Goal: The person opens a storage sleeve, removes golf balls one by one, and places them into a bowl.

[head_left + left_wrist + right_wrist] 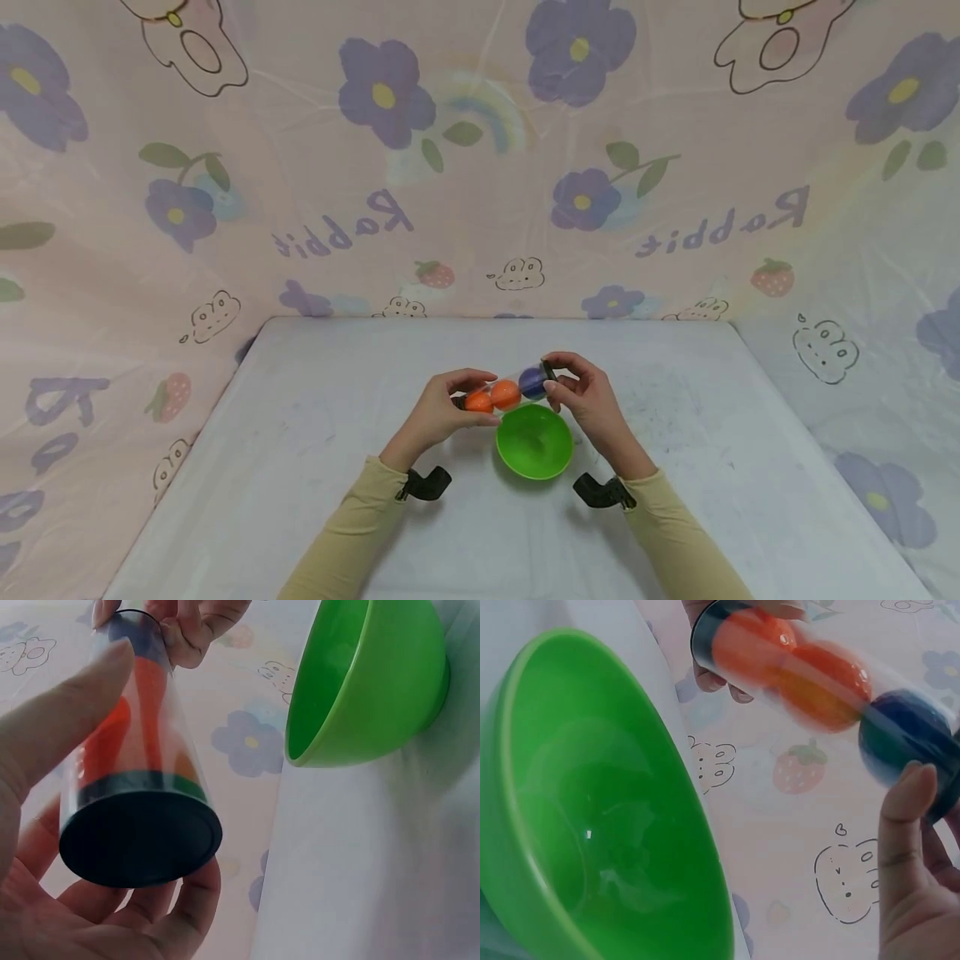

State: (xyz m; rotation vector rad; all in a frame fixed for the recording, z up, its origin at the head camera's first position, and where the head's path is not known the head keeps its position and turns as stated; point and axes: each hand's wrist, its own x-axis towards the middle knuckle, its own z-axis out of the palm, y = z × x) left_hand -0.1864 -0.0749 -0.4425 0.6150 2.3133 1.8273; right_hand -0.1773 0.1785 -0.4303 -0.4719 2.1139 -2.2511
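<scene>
Between both hands a clear tube with dark end caps is held above the table, slanting up toward the right in the head view. Inside it lie two orange balls and a blue ball, the blue one at the right end. My left hand grips the left end around the dark cap. At the other end my right hand pinches the tube by its cap, thumb beside the blue ball. Just below the tube stands a green bowl with nothing inside.
A white table lies under the hands, with a patterned cloth hanging behind it and at the sides. Black wrist mounts sit on both forearms, close to the bowl.
</scene>
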